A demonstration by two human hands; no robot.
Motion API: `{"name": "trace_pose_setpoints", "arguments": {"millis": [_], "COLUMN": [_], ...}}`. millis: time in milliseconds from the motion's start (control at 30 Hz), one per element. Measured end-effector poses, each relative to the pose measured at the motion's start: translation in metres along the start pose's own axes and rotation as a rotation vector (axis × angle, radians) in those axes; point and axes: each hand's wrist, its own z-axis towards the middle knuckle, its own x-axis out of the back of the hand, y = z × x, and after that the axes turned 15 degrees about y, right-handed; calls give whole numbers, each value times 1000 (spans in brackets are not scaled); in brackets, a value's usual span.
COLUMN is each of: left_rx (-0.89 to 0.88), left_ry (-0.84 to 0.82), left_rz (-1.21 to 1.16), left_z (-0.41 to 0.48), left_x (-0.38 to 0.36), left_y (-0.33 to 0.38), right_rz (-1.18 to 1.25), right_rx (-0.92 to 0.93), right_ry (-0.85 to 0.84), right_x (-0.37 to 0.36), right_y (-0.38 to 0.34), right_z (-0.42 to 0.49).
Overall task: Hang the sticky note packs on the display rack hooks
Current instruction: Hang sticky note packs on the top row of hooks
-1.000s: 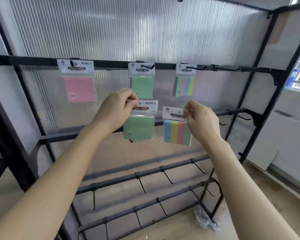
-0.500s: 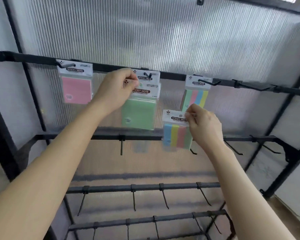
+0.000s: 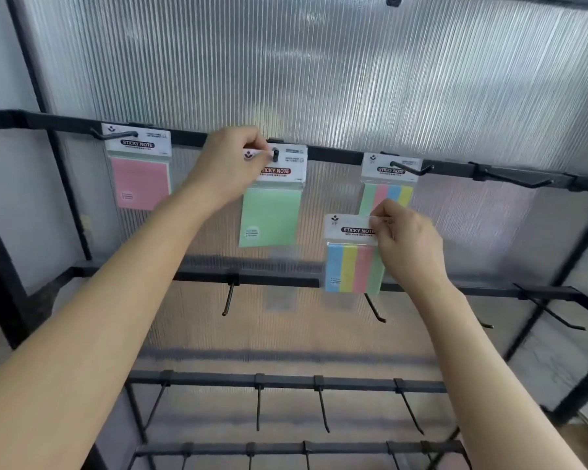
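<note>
My left hand (image 3: 230, 164) pinches the header card of a green sticky note pack (image 3: 272, 212) at the middle hook (image 3: 275, 154) of the top rail (image 3: 336, 156); the hook tip pokes through the card's hole. Whether another green pack hangs behind it is hidden. My right hand (image 3: 408, 239) pinches the top right corner of a striped pack (image 3: 352, 262), blue, yellow, pink and green, held in the air below the top rail. A pink pack (image 3: 140, 178) hangs on the left hook. A second striped pack (image 3: 389, 188) hangs on the hook to the right.
Bare hooks (image 3: 513, 179) stick out of the top rail further right. The second rail (image 3: 272, 278) carries bare hooks (image 3: 228, 300) just below the held packs. Two lower rails (image 3: 286, 381) hold several more hooks. A ribbed translucent panel (image 3: 319, 69) backs the rack.
My left hand lifted the green pack up and onto the middle top hook. My right hand with the striped pack kept its place below the top rail. The camera tilted upward.
</note>
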Motion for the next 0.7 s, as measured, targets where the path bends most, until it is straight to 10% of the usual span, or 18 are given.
{"name": "trace_pose_setpoints", "arguments": {"millis": [700], "left_rx": [-2], "left_ry": [338], "left_rz": [298], "left_z": [7], "left_x": [-44], "left_y": [-29], "right_rz": [-39], "right_rx": [9], "right_ry": [-34], "right_x": [-6], "right_y": [8], "right_z": [14]}}
